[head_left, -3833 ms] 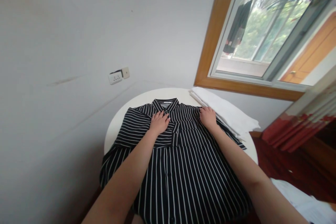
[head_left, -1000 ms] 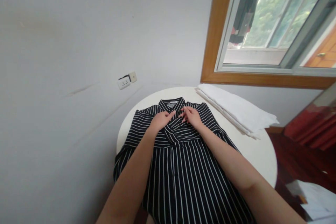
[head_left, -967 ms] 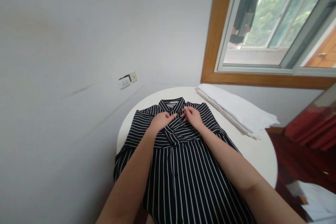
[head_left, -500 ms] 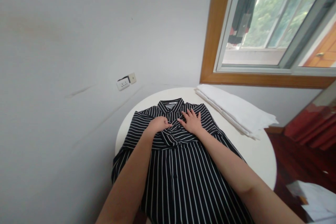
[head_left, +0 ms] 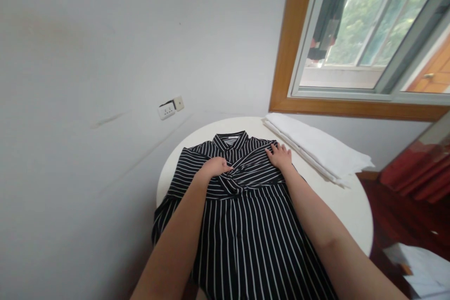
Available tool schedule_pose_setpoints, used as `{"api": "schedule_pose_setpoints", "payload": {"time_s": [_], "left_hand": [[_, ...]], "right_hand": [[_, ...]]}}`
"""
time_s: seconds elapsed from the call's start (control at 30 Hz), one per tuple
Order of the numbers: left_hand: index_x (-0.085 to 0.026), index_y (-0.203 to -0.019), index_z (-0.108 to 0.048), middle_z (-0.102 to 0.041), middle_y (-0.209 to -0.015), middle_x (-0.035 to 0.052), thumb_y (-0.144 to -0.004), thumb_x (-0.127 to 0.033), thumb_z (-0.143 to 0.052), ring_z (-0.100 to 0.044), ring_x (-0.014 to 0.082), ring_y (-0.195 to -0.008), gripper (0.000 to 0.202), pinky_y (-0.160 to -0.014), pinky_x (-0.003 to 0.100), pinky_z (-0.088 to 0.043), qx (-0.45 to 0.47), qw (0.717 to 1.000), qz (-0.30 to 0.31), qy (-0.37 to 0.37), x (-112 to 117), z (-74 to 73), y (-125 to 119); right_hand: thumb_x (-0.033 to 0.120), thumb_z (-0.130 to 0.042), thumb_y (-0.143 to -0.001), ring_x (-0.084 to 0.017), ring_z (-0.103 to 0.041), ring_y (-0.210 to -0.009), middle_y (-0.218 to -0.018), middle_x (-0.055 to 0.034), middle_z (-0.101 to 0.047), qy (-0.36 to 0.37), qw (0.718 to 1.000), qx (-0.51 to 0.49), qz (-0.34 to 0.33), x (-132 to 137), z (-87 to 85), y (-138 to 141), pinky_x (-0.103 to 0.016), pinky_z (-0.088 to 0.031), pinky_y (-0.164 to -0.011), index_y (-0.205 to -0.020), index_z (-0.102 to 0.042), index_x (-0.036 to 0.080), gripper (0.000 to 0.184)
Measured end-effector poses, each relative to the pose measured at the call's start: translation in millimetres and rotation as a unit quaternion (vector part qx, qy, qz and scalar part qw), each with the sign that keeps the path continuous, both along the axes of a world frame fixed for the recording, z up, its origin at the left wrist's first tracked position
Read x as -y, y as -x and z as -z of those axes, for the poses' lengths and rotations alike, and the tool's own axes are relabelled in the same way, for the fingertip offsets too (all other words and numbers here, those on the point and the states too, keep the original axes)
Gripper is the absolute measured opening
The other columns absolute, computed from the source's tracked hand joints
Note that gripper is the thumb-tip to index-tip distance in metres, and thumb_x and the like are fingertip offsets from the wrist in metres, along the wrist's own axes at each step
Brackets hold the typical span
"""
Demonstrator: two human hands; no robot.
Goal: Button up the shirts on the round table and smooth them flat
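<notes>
A black shirt with white stripes (head_left: 242,229) lies spread on a round white table (head_left: 355,215), its collar at the far side. Both sleeves are folded inward across the chest and meet near the middle. My left hand (head_left: 213,167) is closed at mid-chest, its fingers pinching the sleeve fabric close to the cuffs. Over at the shirt's right shoulder, my right hand (head_left: 280,155) rests flat with its fingers spread on the cloth. The shirt's lower end hangs over the near table edge, partly behind my forearms.
A folded white cloth (head_left: 316,147) lies on the table's right side. Close behind is a wall with a socket (head_left: 166,110), and a wood-framed window (head_left: 351,103) at right. A red curtain (head_left: 418,168) and white items (head_left: 425,267) are at the lower right.
My right hand has slid right, from the middle of the chest out to the shirt's right shoulder. My left hand keeps its pinch at the same spot.
</notes>
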State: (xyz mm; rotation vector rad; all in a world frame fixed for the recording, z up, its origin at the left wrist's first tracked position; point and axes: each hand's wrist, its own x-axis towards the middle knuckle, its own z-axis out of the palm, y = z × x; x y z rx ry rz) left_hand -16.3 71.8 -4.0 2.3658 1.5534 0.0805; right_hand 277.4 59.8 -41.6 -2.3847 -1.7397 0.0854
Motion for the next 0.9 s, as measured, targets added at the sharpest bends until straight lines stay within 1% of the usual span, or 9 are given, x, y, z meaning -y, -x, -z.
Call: {"api": "schedule_pose_setpoints", "payload": {"time_s": [0.1, 0.2, 0.27, 0.33, 0.47, 0.67, 0.8, 0.83, 0.9], "left_hand": [[-0.021, -0.069, -0.062, -0.067, -0.077, 0.0027, -0.075, -0.053, -0.056, -0.058, 0.0169, -0.069, 0.033, -0.058, 0.025, -0.036, 0.002, 1.000, 0.003, 0.001, 0.2, -0.4, 0.1], [-0.021, -0.069, -0.062, -0.067, -0.075, 0.0025, -0.074, -0.055, -0.056, -0.057, 0.0169, -0.067, 0.035, -0.056, 0.025, -0.035, 0.003, 1.000, 0.009, 0.001, -0.5, -0.2, 0.3], [-0.021, -0.068, -0.061, -0.066, -0.072, 0.0020, -0.074, -0.055, -0.056, -0.057, 0.0166, -0.066, 0.035, -0.056, 0.025, -0.035, 0.007, 1.000, 0.013, 0.001, -1.0, 0.0, 0.6], [-0.021, -0.067, -0.061, -0.065, -0.070, 0.0012, -0.073, -0.056, -0.057, -0.056, 0.0158, -0.064, 0.036, -0.055, 0.025, -0.034, 0.014, 1.000, 0.014, 0.005, -1.2, 0.1, 0.9], [-0.020, -0.067, -0.061, -0.064, -0.068, 0.0000, -0.072, -0.056, -0.058, -0.056, 0.0145, -0.063, 0.036, -0.054, 0.024, -0.033, 0.027, 1.000, 0.008, 0.009, -0.3, -0.5, 1.6], [-0.020, -0.065, -0.060, -0.067, -0.070, 0.0011, -0.074, -0.056, -0.055, -0.059, 0.0156, -0.065, 0.037, -0.057, 0.024, -0.038, 0.054, 0.998, 0.004, 0.014, 3.3, -3.7, 3.7], [-0.020, -0.070, -0.061, -0.068, -0.064, 0.0012, -0.082, -0.051, -0.045, -0.061, 0.0149, -0.059, 0.037, -0.062, 0.025, -0.042, 0.061, 0.995, -0.072, 0.043, 1.0, -15.0, 10.0], [-0.020, -0.072, -0.062, -0.068, -0.065, 0.0017, -0.083, -0.049, -0.045, -0.062, 0.0156, -0.062, 0.036, -0.063, 0.025, -0.043, 0.050, 0.994, -0.093, 0.027, -1.6, -19.3, 12.5], [-0.020, -0.076, -0.064, -0.069, -0.072, 0.0044, -0.084, -0.046, -0.045, -0.064, 0.0187, -0.072, 0.032, -0.067, 0.027, -0.044, 0.019, 0.991, -0.123, -0.045, -9.5, -27.5, 18.1]], "right_hand": [[0.059, -0.013, -0.092, -0.034, -0.010, -0.140, -0.152, -0.0145, -0.022, -0.056, 0.997, 0.031, 0.037, 5.5, -4.8, 5.2, -0.055, -0.004, -0.109, -0.145, -0.030, 0.018, 0.069], [0.058, -0.017, -0.093, -0.031, -0.007, -0.141, -0.153, -0.0125, -0.022, -0.117, 0.990, 0.068, -0.024, 14.0, -10.5, 27.2, -0.052, 0.001, -0.110, -0.144, -0.032, 0.020, 0.066], [0.061, -0.016, -0.092, -0.030, -0.009, -0.141, -0.153, -0.0101, -0.023, -0.101, 0.990, 0.053, -0.087, 20.0, -10.8, 49.0, -0.052, -0.002, -0.110, -0.144, -0.033, 0.023, 0.067], [0.066, -0.014, -0.090, -0.030, -0.013, -0.140, -0.152, -0.0093, -0.024, -0.055, 0.990, 0.020, -0.127, 25.5, -7.6, 69.8, -0.054, -0.007, -0.110, -0.144, -0.032, 0.026, 0.070], [0.067, -0.014, -0.089, -0.030, -0.013, -0.141, -0.153, -0.0097, -0.023, -0.040, 0.989, 0.006, -0.143, 31.7, 0.0, 91.0, -0.054, -0.007, -0.110, -0.144, -0.031, 0.027, 0.070], [0.065, -0.016, -0.090, -0.028, -0.015, -0.141, -0.152, -0.0086, -0.025, -0.047, 0.988, 0.008, -0.144, 35.9, -1.1, 86.7, -0.052, -0.009, -0.110, -0.144, -0.033, 0.028, 0.067], [0.065, -0.016, -0.090, -0.027, -0.015, -0.141, -0.153, -0.0071, -0.024, -0.045, 0.987, 0.020, -0.154, 44.2, -0.5, 69.7, -0.051, -0.009, -0.111, -0.144, -0.032, 0.029, 0.067], [0.065, -0.015, -0.090, -0.027, -0.014, -0.141, -0.153, -0.0067, -0.023, -0.043, 0.986, 0.022, -0.157, 46.2, -0.5, 63.6, -0.051, -0.009, -0.111, -0.144, -0.032, 0.029, 0.067], [0.066, -0.016, -0.090, -0.026, -0.013, -0.141, -0.153, -0.0057, -0.023, -0.035, 0.986, 0.025, -0.163, 48.6, -0.8, 51.4, -0.050, -0.009, -0.111, -0.144, -0.031, 0.030, 0.066]]}}
